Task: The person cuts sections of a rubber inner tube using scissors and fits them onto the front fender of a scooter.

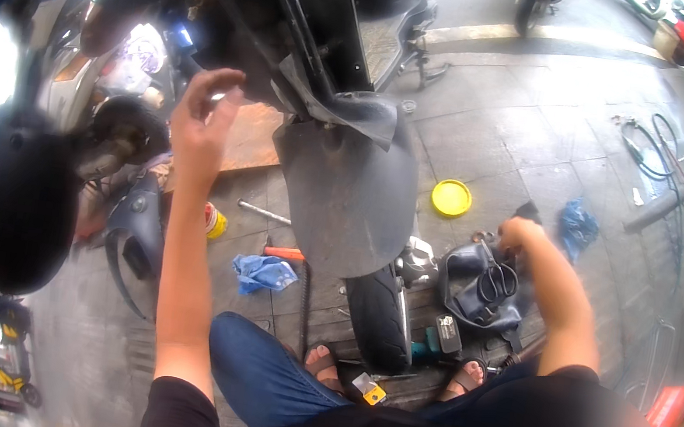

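Note:
In front of me stands a partly stripped motor scooter, its grey front mudguard [344,196] above the black front wheel [377,320]. My left hand [208,118] is raised left of the mudguard, thumb and fingers curled together. A small bright spot shows between them; what it is I cannot make out. My right hand [523,234] is low on the right, closed, with a small black piece [528,210] sticking out beyond its fingers. Beside that hand a black open bag or moulded cover [481,287] lies on the ground with dark cable loops in it.
A yellow round lid [451,198] and a crumpled blue bag [577,229] lie on the paving. Near the wheel are a power tool with battery [439,336], a blue cloth [262,274], an orange-handled tool [285,253] and a metal bar [263,211]. A black mirror [15,200] juts in at left.

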Motion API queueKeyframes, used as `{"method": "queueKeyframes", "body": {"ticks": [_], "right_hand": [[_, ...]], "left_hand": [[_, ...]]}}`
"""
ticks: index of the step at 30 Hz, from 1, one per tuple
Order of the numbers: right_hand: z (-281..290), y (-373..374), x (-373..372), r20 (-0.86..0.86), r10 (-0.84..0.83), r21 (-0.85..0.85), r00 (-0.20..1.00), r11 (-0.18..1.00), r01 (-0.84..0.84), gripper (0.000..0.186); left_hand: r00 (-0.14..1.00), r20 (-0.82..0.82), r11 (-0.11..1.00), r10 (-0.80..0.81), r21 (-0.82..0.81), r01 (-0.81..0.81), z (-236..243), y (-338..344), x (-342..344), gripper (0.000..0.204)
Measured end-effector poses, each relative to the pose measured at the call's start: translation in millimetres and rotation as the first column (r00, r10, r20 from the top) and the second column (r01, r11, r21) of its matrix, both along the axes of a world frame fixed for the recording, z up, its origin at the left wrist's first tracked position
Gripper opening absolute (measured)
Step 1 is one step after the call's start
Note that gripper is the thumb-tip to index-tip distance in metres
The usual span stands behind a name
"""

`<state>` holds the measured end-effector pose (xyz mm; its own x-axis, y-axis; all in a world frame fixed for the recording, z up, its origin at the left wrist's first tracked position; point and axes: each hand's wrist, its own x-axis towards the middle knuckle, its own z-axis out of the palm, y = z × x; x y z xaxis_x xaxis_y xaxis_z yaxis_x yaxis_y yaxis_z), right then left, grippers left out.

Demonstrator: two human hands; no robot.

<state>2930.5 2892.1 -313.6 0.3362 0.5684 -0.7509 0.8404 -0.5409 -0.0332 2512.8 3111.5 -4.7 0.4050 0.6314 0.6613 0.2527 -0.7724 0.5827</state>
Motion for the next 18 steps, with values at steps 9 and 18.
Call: {"method": "queueKeyframes", "body": {"ticks": [9, 18], "right_hand": [[201, 111, -73, -0.349, 0.346, 0.934, 0.871, 0.048, 0.355, 0.02], [249, 171, -127, 0.095, 0.711, 0.981, 0.697, -0.187, 0.057, 0.019]], "left_hand": [[0.762, -0.621, 0.869, 0.185, 0.465, 0.168, 17, -34, 55, 0.051], [0.698, -0.66, 0.874, 0.278, 0.475, 0.1, 3, -44, 64, 0.03]]}}
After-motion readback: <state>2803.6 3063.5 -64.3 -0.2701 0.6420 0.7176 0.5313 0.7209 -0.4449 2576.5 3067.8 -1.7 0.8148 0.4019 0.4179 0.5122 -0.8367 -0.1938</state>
